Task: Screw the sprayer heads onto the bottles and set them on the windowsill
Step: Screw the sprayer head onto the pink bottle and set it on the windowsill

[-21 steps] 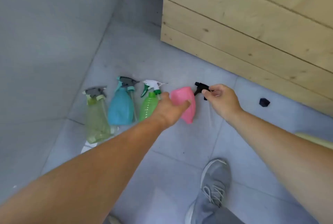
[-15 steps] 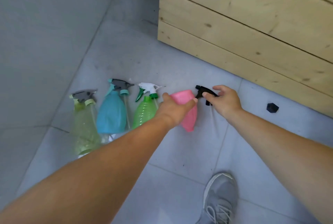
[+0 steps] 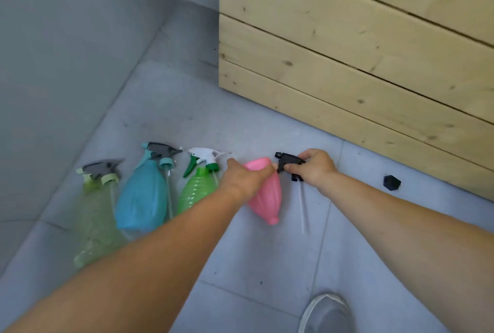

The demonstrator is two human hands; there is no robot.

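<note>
Here, the grey tiled floor (image 3: pixel 267 265) lies open on the near side of the pink plastic bottle (image 3: pixel 268 196), with a pale plank-wood box (image 3: pixel 347 65) beyond it and a grey wall (image 3: pixel 66 65) to its left. The left hand (image 3: pixel 246 178) closes its grip round that lying bottle. Just right of it, the right hand (image 3: pixel 316 168) grips a black trigger sprayer head (image 3: pixel 286 161).

Centre of frame, on floor:
- pink bottle (image 3: pixel 266 193), on its side, bare neck toward lower frame, base gripped by left hand (image 3: pixel 244 178).
- black sprayer head (image 3: pixel 287 162) just right of it, held by right hand (image 3: pixel 315 166), dip tube trailing toward lower frame.

Left of centre, in row, lying flat, necks toward top:
- green bottle (image 3: pixel 195 193)
- blue bottle (image 3: pixel 141 199)
- clear yellowish bottle (image 3: pixel 93 215)

Loose sprayer head lies by each neck.
</note>
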